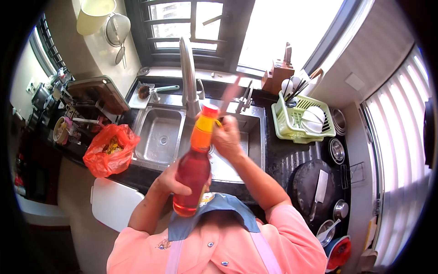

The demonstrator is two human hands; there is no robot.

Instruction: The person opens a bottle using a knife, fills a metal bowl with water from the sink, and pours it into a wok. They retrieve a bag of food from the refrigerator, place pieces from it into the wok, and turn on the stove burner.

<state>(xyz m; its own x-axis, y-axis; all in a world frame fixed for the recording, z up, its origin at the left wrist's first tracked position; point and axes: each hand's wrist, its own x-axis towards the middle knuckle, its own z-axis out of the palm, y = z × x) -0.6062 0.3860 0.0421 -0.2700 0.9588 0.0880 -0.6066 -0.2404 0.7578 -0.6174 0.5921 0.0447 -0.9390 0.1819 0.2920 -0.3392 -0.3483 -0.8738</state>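
Note:
A tall glass bottle [194, 176] of red-brown liquid, with a red cap and a yellow and orange neck wrap, is held upright but slightly tilted in front of my chest. My left hand [175, 180] wraps round its lower body. Beside the neck, my right hand [226, 137] is closed on a blade-like tool [231, 93], which points up and is smeared by motion. Its exact kind cannot be made out. A yellow piece shows between that hand and the bottle's neck; whether the tool touches the wrap is unclear.
Behind the bottle is a steel double sink [159, 134] with a tall faucet [187, 68]. A red plastic bag [109, 157] lies left on the counter. To the right are a green dish rack [301, 121], a knife block [277, 75], and a cleaver [321, 186] on a dark round lid.

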